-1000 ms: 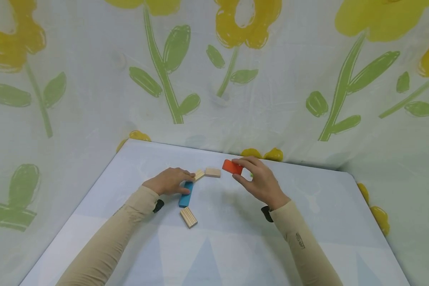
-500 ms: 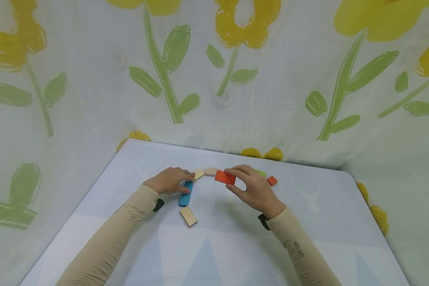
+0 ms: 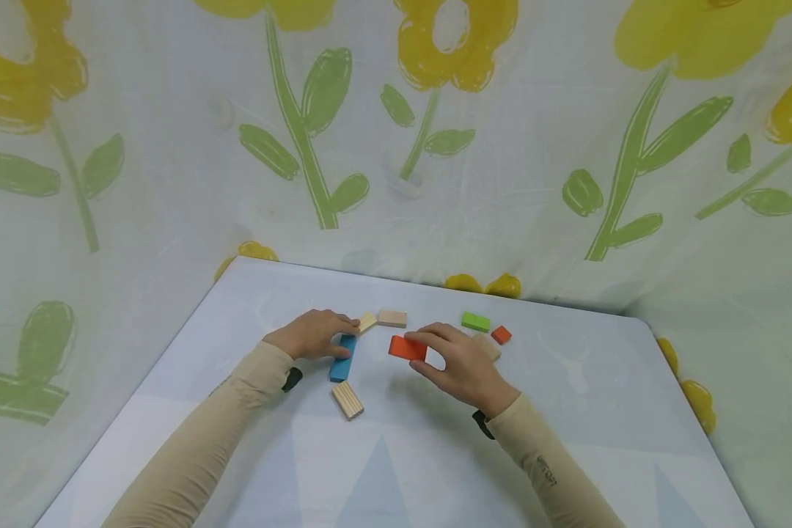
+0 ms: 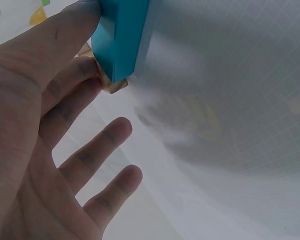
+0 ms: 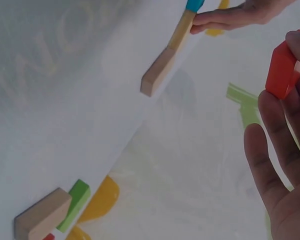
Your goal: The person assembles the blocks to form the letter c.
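My left hand (image 3: pixel 312 334) rests at the blue block (image 3: pixel 343 361), thumb on its side and fingertips against the light wooden block (image 3: pixel 367 323) behind it. In the left wrist view, two fingers of the hand (image 4: pixel 65 130) stretch out free beside the blue block (image 4: pixel 121 40). A pale wooden block (image 3: pixel 392 319) lies right of the light one, and a ribbed block (image 3: pixel 348 401) near the blue block's front end. Thumb and fingers of my right hand (image 3: pixel 467 368) pinch a red block (image 3: pixel 404 348) above the table; the right wrist view also shows this red block (image 5: pixel 281 70).
Beyond my right hand lie a green block (image 3: pixel 476 321), a small red block (image 3: pixel 501 334) and a partly hidden wooden block (image 3: pixel 488 347). The white table (image 3: pixel 567 455) meets a flower-patterned curtain (image 3: pixel 501 198) at its back edge.
My right hand has moved left and toward the table's front with the red block, uncovering the green, small red and wooden blocks. My left hand has stayed in place.
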A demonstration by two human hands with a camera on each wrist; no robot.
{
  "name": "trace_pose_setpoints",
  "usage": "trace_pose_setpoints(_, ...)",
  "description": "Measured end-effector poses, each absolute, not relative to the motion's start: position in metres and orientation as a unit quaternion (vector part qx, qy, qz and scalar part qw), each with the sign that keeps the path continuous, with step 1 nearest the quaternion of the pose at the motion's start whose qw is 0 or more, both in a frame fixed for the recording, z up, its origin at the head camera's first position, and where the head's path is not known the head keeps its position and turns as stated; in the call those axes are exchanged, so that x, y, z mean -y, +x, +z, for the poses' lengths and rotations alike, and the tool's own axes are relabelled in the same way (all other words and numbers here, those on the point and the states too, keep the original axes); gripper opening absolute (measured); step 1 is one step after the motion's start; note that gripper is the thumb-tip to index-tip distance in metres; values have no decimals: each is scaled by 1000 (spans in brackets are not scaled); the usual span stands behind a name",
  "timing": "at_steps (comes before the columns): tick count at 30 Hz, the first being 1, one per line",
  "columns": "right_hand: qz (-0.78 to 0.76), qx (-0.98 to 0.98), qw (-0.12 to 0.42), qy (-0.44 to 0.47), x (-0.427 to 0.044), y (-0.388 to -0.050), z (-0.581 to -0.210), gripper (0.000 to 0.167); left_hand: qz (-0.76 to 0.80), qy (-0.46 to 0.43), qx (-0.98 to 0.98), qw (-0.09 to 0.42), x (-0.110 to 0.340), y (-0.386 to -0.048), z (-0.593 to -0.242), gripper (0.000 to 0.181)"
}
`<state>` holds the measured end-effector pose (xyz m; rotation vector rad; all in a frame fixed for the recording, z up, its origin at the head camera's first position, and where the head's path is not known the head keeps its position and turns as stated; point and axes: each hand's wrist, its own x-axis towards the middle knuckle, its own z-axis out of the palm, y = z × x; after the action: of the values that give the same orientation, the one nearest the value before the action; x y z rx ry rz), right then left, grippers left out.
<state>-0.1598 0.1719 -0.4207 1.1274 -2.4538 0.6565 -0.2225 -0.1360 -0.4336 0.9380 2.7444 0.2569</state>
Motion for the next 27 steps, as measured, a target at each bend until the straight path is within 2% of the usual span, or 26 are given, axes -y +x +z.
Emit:
trace_pose_setpoints(11, 230, 872, 151, 404, -168, -153, -439, 48, 91, 320, -936, 118, 136, -223, -434, 53)
trace_pose_setpoints(27, 218, 867, 100, 436, -158, -144, -453, 40, 95, 335, -931, 105, 138, -223, -438, 50)
